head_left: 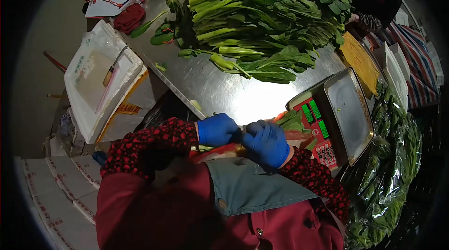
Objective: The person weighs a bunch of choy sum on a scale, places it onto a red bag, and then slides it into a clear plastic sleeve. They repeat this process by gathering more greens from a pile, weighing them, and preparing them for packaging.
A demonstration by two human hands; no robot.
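My left hand [218, 130], in a blue glove, is closed at the metal table's front edge, close to my body. Beside it my right hand [266, 142], also gloved in blue, is closed with its fingers curled towards the left. The two hands nearly meet, and what their fingers grip is hidden. Below and between them lies a bundle of leafy greens [291, 121], partly in a wrapping with red on it; pale stalks show under my left hand. Beyond the hands, a large pile of leafy green vegetables [266, 11] lies on the metal table [210, 92].
A red weighing scale [322, 128] with green displays stands right of my hands. Bagged greens [386, 166] lie farther right. At left, a white foam box [89, 77] has a knife [112, 70] on it. Another person's hand [354, 18] is by the pile's right side.
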